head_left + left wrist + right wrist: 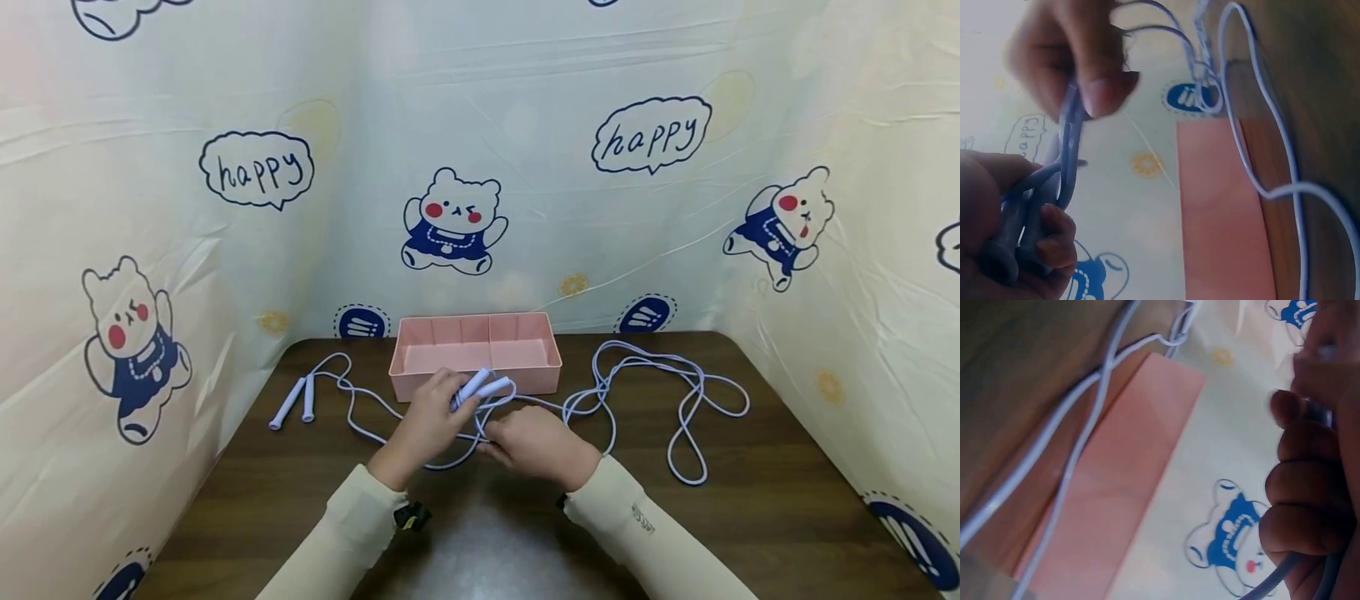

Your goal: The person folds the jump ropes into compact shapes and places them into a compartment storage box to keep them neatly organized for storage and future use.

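My left hand (429, 417) grips two pale lilac jump rope handles (474, 387) side by side, with loops of cord close about them. Just to the right, my right hand (542, 442) holds the jump rope's cord, its fingers curled in the right wrist view. In the left wrist view the cord (1069, 140) runs between both hands and passes across the handles. More lilac cord (637, 360) lies in loose loops on the table at right. Two further handles (287, 403) rest on the table at left, with cord winding from them towards the middle.
Behind the hands, a pink divided box (531, 382) stands near the back edge of the dark wooden table (247, 508). A patterned cloth (525, 233) hangs behind and on both sides.
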`<state>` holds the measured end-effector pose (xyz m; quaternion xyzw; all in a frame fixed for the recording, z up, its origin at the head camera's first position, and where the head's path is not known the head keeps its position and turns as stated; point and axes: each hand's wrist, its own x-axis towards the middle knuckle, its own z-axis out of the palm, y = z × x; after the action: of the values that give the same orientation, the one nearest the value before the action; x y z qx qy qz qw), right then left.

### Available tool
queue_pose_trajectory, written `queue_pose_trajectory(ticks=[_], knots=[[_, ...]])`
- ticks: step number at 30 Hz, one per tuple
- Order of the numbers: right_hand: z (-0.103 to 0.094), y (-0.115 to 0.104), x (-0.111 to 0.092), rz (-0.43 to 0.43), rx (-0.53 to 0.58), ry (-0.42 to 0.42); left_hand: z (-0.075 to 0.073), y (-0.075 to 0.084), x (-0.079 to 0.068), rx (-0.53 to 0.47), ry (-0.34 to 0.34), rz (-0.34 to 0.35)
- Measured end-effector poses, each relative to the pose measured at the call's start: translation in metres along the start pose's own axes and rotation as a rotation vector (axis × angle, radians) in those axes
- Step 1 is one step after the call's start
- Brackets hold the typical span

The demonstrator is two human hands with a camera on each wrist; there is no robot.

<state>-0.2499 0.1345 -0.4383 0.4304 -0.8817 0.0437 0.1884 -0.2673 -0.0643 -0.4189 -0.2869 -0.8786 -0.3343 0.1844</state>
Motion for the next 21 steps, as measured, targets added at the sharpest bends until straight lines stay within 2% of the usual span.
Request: queue_pose_trajectory(ticks=[2,5,9,13,17,21], knots=[[-0.004,-0.002,0.0,-0.014,-0.044,0.003,0.0,-0.002,0.0,0.036,-0.03,0.025],[-0.013,-0.001,0.0,-0.034,-0.109,0.039,-0.002,-0.003,0.0,0.07,-0.124,0.045],[-0.025,0.004,0.001,-0.091,-0.132,0.103,-0.009,-0.004,0.002,0.043,-0.33,0.046],[-0.032,0.012,0.003,-0.138,-0.09,0.163,-0.018,-0.007,0.003,-0.052,-0.513,0.016],[-0.036,0.018,0.006,-0.144,-0.063,0.203,-0.024,-0.006,0.002,-0.122,-0.604,0.029],[-0.037,0.02,0.01,-0.135,-0.056,0.218,-0.025,-0.004,0.001,-0.155,-0.626,0.05]])
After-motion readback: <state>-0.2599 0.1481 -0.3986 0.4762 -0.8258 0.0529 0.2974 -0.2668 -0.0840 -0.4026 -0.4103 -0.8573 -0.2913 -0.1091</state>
